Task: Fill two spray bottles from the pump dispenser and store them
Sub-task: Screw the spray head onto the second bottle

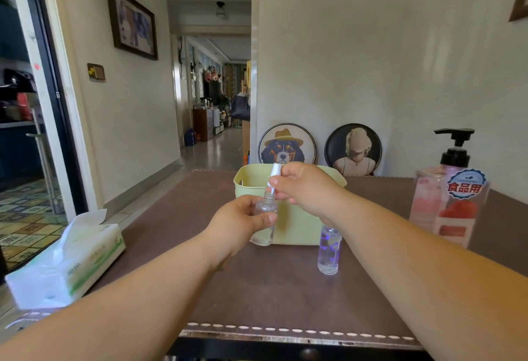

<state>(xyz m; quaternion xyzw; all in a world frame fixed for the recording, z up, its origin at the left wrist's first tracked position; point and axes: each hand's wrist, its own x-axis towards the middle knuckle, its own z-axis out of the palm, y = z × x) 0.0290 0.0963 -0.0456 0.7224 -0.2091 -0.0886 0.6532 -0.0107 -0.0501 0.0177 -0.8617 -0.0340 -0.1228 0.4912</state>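
Spray bottle (263,235), small, clear, probably light and slick, hangs just before the green basket (248,180), the left hand (237,220) wrapped round its body, best held there, while the right hand (305,186) pinches its white spray head (275,173) at the neck.

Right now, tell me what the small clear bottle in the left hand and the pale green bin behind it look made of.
Small clear spray bottle: likely clear plastic, possibly glass; see-through, glossy, threaded neck. Pale green rectangular bin: probably matte moulded plastic; even colour, rounded rim.
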